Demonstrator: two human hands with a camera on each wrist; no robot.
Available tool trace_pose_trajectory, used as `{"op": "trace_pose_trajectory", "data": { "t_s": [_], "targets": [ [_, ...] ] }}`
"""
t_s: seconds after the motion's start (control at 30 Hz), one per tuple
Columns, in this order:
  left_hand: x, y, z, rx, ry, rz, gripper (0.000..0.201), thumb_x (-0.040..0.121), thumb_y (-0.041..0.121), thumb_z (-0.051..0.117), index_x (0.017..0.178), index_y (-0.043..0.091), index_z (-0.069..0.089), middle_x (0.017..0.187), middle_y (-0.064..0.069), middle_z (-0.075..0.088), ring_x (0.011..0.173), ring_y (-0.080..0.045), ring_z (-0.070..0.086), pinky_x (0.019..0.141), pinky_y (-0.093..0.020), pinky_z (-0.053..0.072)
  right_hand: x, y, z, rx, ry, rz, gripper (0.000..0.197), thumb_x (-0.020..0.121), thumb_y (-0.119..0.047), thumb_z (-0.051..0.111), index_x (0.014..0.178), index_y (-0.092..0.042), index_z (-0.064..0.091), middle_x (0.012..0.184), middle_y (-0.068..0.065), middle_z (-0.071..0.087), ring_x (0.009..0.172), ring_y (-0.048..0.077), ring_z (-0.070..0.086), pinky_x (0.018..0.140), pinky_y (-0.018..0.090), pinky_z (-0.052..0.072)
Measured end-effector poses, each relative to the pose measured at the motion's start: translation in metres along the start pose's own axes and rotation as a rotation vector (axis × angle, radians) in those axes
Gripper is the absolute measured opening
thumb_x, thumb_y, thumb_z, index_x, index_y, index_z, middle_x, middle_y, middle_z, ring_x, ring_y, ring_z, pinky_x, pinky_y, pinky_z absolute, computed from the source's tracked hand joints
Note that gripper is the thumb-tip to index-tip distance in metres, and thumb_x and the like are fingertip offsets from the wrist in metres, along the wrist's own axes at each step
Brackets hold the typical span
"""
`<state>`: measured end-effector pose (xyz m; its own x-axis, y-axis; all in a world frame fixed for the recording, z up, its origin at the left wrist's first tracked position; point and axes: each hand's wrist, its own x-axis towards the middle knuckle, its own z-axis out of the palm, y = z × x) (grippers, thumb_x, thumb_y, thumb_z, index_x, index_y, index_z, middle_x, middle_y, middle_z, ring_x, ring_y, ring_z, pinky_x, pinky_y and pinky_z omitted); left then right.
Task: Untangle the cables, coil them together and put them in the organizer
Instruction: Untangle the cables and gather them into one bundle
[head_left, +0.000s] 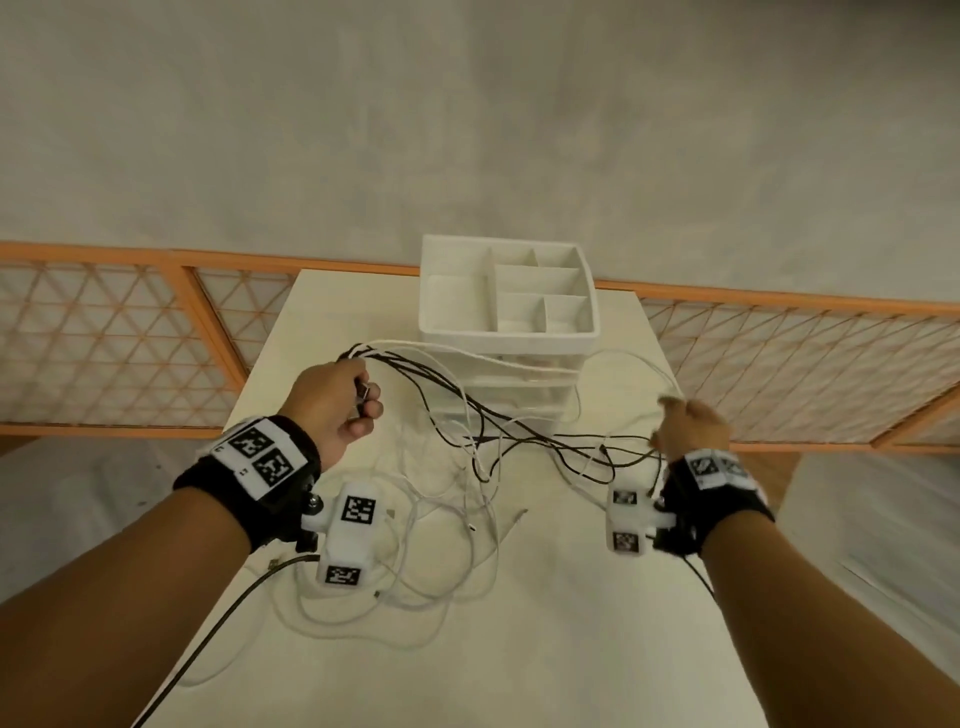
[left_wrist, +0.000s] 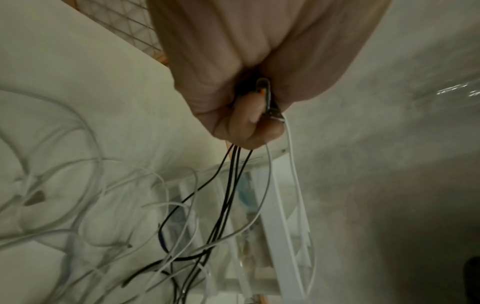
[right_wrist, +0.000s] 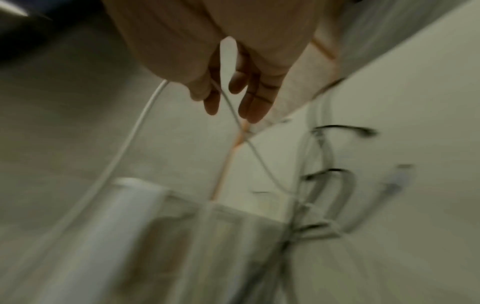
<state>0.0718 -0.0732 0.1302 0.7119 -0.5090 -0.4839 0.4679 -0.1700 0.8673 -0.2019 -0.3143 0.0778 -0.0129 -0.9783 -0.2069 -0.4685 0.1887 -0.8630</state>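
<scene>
— Where does the organizer (head_left: 506, 332) stand?
— On the table (head_left: 597, 649), at its far edge.
— And the cables (head_left: 457, 499)?
— Before the organizer; left hand (head_left: 332, 405) left, right hand (head_left: 691, 423) right of it.

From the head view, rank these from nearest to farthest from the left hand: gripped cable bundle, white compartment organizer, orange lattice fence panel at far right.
1. Cable bundle, gripped in the left hand.
2. White compartment organizer, ahead and right, mid-table.
3. Orange lattice fence panel, far right, beyond the table.
</scene>
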Motion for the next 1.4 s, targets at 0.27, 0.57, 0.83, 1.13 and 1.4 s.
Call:
{"op": "trace_pose_trajectory", "data": {
  "t_s": [0.27,0.57,0.83,1.13,1.4],
  "targets": [
    [0.002,0.011,0.008,-0.306,-0.001,0.005,0.026,0.096,0.011,0.042,0.07,0.015,0.042,0.062,-0.002,0.044,0.039,-0.013,0.043,0.035,-0.016,0.024,-0.001,0.078,0.02,0.441,-0.131,0.507,0.061,0.1,-0.062,0.036,0.127,-0.009,0.054,0.093,0.011,0.063,0.073,0.028,0.062,0.064,0.037,0.051],
    [-0.006,0.0,0.025,0.033,-0.027,0.073,0.024,0.099,0.015,0.041,0.075,0.017,0.042,0.064,-0.004,0.046,0.04,-0.015,0.042,0.037,-0.019,0.025,-0.055,-0.079,-0.008,0.407,0.118,-0.746,0.038,0.107,-0.042,0.026,0.116,-0.016,0.052,0.107,0.005,0.061,0.075,0.024,0.065,0.059,0.031,0.053],
    [0.003,0.003,0.003,-0.083,0.126,0.099,0.022,0.099,0.014,0.038,0.077,0.015,0.042,0.068,-0.005,0.046,0.046,-0.016,0.042,0.036,-0.017,0.025,-0.03,-0.056,-0.009,0.022,0.315,-0.91,0.043,0.107,-0.03,0.033,0.14,-0.002,0.035,0.141,0.012,0.04,0.125,0.028,0.047,0.106,0.041,0.041],
    [-0.006,0.006,0.01,-0.084,0.11,0.102,0.022,0.097,0.01,0.04,0.076,0.015,0.044,0.074,-0.008,0.058,0.051,-0.016,0.043,0.038,-0.018,0.032,-0.037,-0.067,-0.02,-0.079,0.496,-0.913,0.056,0.097,-0.027,0.053,0.145,-0.008,0.035,0.159,0.014,0.025,0.145,0.028,0.031,0.103,0.049,0.035],
    [-0.015,0.006,0.018,0.056,0.049,0.164,0.022,0.1,0.016,0.041,0.078,0.015,0.044,0.072,-0.007,0.059,0.048,-0.016,0.045,0.037,-0.019,0.032,-0.019,-0.039,-0.015,-0.432,0.179,-0.783,0.052,0.086,-0.03,0.062,0.136,-0.026,0.051,0.139,0.004,0.052,0.13,0.029,0.05,0.104,0.056,0.038]
  ]
}}
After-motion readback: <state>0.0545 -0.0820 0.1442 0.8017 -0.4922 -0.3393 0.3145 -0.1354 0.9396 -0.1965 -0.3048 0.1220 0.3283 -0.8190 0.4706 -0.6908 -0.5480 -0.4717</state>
